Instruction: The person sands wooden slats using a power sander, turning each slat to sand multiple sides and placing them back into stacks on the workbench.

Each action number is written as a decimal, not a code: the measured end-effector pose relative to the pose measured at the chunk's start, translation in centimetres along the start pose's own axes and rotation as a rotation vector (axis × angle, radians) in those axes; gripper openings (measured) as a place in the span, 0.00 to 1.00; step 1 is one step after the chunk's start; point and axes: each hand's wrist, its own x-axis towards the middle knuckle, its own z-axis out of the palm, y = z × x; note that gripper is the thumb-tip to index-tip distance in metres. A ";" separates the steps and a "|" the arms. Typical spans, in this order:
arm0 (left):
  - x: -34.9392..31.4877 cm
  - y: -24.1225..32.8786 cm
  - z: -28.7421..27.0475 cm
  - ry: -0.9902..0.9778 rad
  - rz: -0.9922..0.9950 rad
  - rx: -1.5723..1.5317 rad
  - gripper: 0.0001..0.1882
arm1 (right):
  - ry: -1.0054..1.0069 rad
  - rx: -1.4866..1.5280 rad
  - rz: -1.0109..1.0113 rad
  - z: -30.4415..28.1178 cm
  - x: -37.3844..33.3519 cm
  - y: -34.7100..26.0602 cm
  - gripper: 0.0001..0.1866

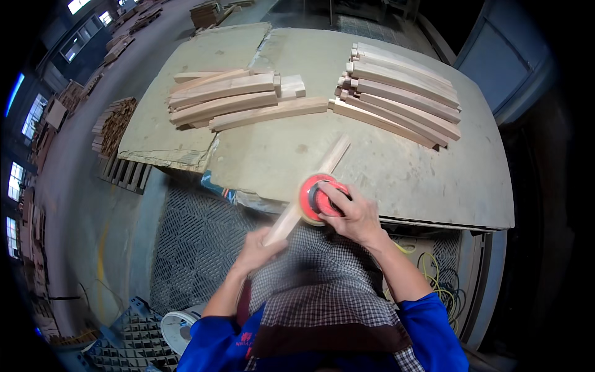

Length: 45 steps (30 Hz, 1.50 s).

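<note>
My left hand (259,251) is closed around the near end of a pale wooden bar (285,224), which slants away from me across the table's front edge. My right hand (354,217) grips a red and black round sander (317,197) from above. The sander's disc lies against the middle of the bar and hides that stretch of it. Beyond the sander, the bar's far end (338,149) reaches over the tabletop.
The worn table (273,161) carries a loose stack of wooden bars (226,99) at back left and a neater stack (403,93) at back right. A white bucket (176,328) stands at lower left. Yellow and dark hoses (437,279) lie on the floor at right.
</note>
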 end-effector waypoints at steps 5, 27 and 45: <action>0.9 1.1 3.7 0.332 0.428 0.501 0.26 | 0.137 -0.026 0.158 -2.1 -2.3 2.1 0.34; 1.1 -1.3 7.7 0.299 0.092 -0.526 0.19 | -0.128 -0.120 0.043 -1.2 2.3 -3.4 0.31; 4.0 -7.1 5.8 0.218 0.193 -0.371 0.13 | 0.018 -0.015 0.034 -2.4 -3.7 -0.4 0.29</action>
